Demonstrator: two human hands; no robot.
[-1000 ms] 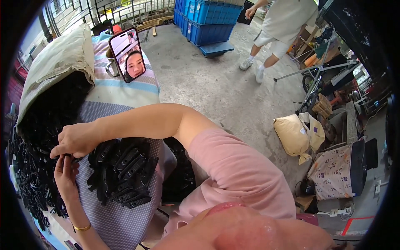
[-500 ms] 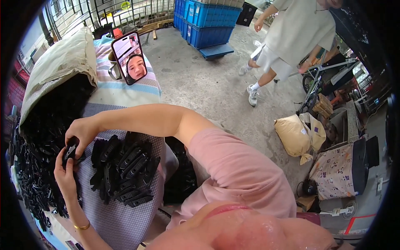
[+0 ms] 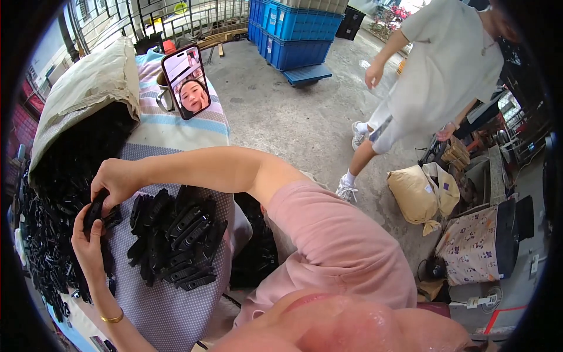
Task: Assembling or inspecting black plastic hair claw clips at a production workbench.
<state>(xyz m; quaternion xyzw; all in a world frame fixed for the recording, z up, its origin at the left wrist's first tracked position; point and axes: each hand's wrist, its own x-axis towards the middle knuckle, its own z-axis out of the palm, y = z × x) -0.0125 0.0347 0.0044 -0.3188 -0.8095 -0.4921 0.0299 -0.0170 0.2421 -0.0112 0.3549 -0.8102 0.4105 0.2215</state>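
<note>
Both hands meet over one black plastic part [image 3: 94, 210] at the left of the cloth-covered table [image 3: 176, 305]. My left hand [image 3: 88, 246], a gold bangle on its wrist, grips the part from below. My right hand [image 3: 117, 179] reaches across from the right and pinches its upper end. Just right of the hands lies a stacked pile of black plastic parts [image 3: 176, 237]. A loose heap of black parts [image 3: 47, 234] spills out of a tan sack [image 3: 88, 88] along the table's left side.
A phone [image 3: 186, 82] with a video call on its screen stands propped by a metal mug [image 3: 164, 97] at the table's far end. Another person [image 3: 422, 94] in light clothes walks on the concrete floor beside blue crates [image 3: 299, 29]. Bags [image 3: 422, 190] lie at right.
My right hand has moved right and down from the loose heap toward the stacked pile, and both hands now hold one part. The other person has walked closer, toward the left.
</note>
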